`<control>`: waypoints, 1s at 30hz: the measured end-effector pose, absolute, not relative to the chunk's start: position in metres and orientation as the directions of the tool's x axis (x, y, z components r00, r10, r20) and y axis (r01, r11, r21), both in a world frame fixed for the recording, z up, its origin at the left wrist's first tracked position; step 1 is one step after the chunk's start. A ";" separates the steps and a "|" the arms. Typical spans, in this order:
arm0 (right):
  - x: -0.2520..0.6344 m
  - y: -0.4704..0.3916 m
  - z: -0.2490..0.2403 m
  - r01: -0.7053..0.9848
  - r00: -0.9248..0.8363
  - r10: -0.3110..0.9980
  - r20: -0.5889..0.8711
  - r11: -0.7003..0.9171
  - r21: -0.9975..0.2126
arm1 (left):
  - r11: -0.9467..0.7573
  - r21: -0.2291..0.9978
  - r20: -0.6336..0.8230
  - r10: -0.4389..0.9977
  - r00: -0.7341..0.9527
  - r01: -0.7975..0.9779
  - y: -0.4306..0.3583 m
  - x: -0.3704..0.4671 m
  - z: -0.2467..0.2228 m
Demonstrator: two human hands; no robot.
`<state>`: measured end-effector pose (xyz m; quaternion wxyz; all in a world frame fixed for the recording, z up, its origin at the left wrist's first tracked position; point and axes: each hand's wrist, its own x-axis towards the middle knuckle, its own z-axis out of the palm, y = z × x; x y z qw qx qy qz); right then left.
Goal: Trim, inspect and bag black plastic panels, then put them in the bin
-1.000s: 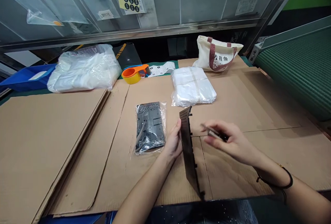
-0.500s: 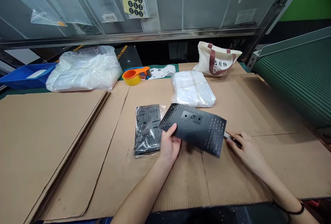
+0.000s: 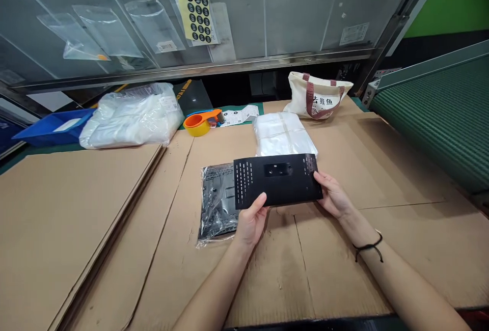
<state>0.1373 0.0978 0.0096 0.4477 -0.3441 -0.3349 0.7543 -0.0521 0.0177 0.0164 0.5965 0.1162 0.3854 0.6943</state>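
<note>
A black perforated panel (image 3: 282, 186), with rows of small slots and a recessed patch holding small holes, is held up between both hands above the cardboard. My left hand (image 3: 252, 221) grips its lower left edge, thumb on the front face. At the right end my right hand (image 3: 333, 194) pinches the panel, thumb in front and the other fingers partly hidden behind. Partly covered by the panel's left end, a clear bag with black plastic parts (image 3: 217, 203) lies flat. Just behind the panel is a banded stack of clear plastic bags (image 3: 282, 132).
Stacked cardboard sheets (image 3: 87, 209) cover the left side. Along the back stand a blue tray (image 3: 53, 130), a large plastic-wrapped bundle (image 3: 132, 117), an orange tape dispenser (image 3: 202, 119) and a cloth bag (image 3: 319, 95). A green conveyor belt (image 3: 435, 112) borders the right.
My right hand, holding a small silver-and-dark tool before, has moved up onto the panel's right end; the tool is out of sight. The panel has turned closer to level.
</note>
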 end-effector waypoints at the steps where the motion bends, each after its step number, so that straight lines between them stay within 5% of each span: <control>1: 0.140 0.098 0.008 -0.455 -0.356 0.909 -0.215 -0.370 -0.810 | -0.019 0.709 -0.271 0.916 -0.297 -0.705 0.017 -0.052 0.015; 6: 0.158 0.097 0.005 -0.497 -0.321 0.921 -0.220 -0.362 -0.788 | -0.145 0.867 -0.122 0.865 -0.487 -0.476 0.018 -0.054 0.013; 18: 0.173 0.101 0.005 -0.607 -0.183 0.954 -0.236 -0.299 -0.736 | -0.150 0.988 0.148 0.891 -0.428 0.030 0.011 -0.054 0.004; 24: 0.174 0.103 0.007 -0.617 -0.149 0.968 -0.200 -0.249 -0.747 | -0.087 0.844 0.285 0.908 -0.306 0.529 0.017 -0.069 0.003; 30: 0.174 0.100 0.008 -0.560 -0.162 0.965 -0.207 -0.263 -0.786 | 0.173 0.623 0.140 0.935 -0.326 0.763 0.028 -0.087 -0.006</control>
